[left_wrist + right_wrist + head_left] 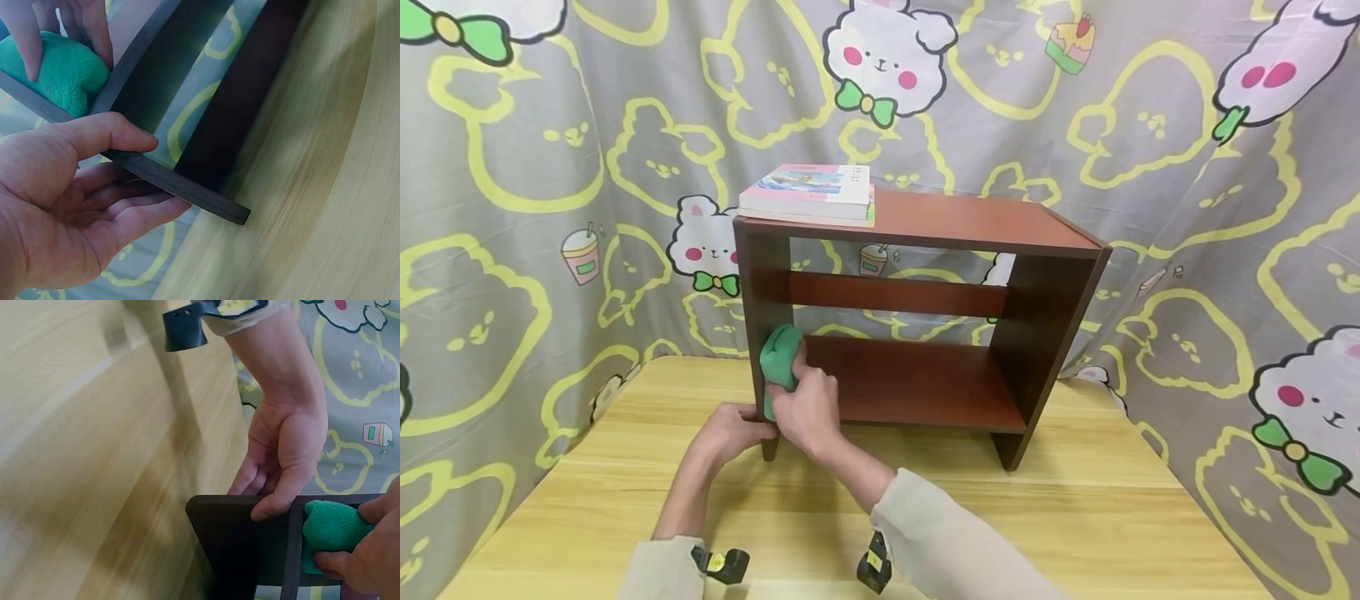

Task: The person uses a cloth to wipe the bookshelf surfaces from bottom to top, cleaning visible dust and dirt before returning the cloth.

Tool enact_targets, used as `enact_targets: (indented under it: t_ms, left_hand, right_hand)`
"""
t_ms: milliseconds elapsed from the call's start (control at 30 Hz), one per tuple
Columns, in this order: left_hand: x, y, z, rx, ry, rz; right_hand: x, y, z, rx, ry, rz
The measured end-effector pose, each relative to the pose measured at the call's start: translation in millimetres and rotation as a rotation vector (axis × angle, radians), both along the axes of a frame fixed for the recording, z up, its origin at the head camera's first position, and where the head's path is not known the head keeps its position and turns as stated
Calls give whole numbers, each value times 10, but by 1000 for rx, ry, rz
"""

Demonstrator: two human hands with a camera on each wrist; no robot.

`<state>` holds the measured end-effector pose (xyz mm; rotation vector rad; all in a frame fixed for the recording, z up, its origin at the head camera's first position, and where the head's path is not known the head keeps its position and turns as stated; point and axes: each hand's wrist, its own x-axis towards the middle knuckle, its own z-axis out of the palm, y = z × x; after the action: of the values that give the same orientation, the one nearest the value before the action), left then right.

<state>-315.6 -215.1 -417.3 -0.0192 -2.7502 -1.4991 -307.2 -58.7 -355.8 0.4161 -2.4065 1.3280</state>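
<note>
- Wood-grain table [1112, 508] under brown shelf [910, 379].
- Left hand [730, 433] low: I see thumb, fingers pinching side panel [766, 283].
- Right hand [807, 408] angled leftward, fingers clamped on green cloth [780, 354].

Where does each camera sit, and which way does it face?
Head: on the head, facing forward and down at the shelf; left hand, right hand and sleeves show.
Left wrist: on that wrist, facing the left hand's grip on the shelf; both hands show.
Right wrist: on that wrist, facing the green cloth the right hand holds; the left hand shows too.
Both wrist views share the cloth and both hands.
</note>
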Motion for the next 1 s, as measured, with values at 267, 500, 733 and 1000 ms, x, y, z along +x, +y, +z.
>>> enact_targets:
  t_ms: [267, 500, 733, 1000]
  left_hand:
    - [-14, -11, 4, -9, 4, -9]
    - [-17, -5, 13, -45, -5, -8]
    - [-18, -2, 17, -42, -17, -3]
    - [-25, 0, 10, -17, -53, 17]
  right_hand:
    - [115, 6, 30, -53, -79, 20]
    - [129, 18, 148, -73, -118, 6]
    - [123, 33, 424, -21, -82, 19]
    - [129, 49, 873, 3, 30, 44]
